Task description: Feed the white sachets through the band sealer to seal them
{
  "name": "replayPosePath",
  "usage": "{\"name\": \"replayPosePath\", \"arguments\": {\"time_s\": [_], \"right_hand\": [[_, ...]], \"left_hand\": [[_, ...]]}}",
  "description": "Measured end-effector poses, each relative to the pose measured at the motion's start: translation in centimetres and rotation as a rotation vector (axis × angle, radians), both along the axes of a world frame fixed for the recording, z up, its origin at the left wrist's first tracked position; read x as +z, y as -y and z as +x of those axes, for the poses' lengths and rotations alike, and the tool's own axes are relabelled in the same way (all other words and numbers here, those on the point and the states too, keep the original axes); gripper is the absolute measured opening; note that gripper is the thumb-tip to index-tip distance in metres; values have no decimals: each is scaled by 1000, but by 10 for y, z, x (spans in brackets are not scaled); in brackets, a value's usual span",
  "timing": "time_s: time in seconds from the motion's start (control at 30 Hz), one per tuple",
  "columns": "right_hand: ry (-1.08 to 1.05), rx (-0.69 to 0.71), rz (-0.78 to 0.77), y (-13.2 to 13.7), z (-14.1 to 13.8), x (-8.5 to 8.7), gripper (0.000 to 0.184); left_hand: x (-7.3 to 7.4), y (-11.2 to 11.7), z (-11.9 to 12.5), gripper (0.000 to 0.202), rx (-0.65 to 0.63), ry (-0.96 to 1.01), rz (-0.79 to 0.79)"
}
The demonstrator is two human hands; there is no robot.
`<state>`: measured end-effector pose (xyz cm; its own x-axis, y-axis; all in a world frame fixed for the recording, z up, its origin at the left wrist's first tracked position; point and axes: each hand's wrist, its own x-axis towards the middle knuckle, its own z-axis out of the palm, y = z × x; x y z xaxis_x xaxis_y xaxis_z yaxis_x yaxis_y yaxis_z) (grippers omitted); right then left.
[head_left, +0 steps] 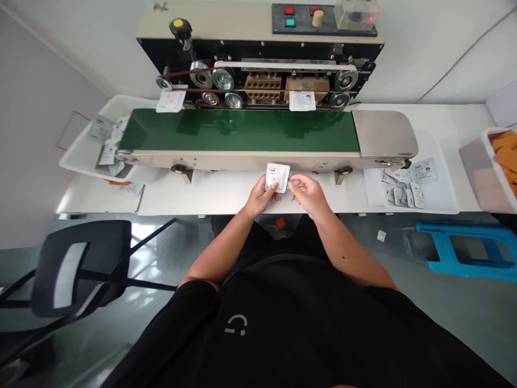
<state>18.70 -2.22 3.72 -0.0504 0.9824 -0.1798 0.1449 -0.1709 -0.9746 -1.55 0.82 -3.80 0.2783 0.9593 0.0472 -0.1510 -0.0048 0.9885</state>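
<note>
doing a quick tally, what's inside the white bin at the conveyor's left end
Printed sachets lie heaped in the white bin; upper ones cover any beneath, and the green conveyor belt hides the bin's right part.

White packet (278, 170), printed in black and pale red.
The belt (242, 130) is coloured green; the machine (226, 21) is cased in cream and black, its knobs (180, 23) capped in yellow. The stool (464, 229) is coloured blue; the black shirt (291, 318) is marked with a grey logo (242, 332).
</note>
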Motion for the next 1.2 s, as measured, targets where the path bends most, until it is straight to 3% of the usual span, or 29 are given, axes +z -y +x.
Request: {"name": "replayPosePath", "arguments": {"time_s": [0.13,0.27,0.4,0.53,0.63,0.73,0.9,1.2], "right_hand": [[9,67,-29,2,-15,-15,40],[33,13,42,1,-5,-5,39],[27,-134,196,-9,30,27,35],[16,-420,328,-43,84,73,16],[23,-561,285,-73,122,103,14],[47,-601,176,-94,144,120,20],[27,-584,98,-115,142,130,21],[14,-537,-26,-153,100,128,15]], "left_hand": [[-4,1,-1,44,-32,-44,21],[-6,1,-2,46,-81,-30,84],[-5,2,-3,48,-123,0,107],[-2,3,-3,45,-106,14,100],[1,4,-3,44,-106,12,89],[5,4,-3,44,-112,8,82],[5,4,-4,42,-117,4,92],[3,4,-5,42,-100,-16,80]]}}
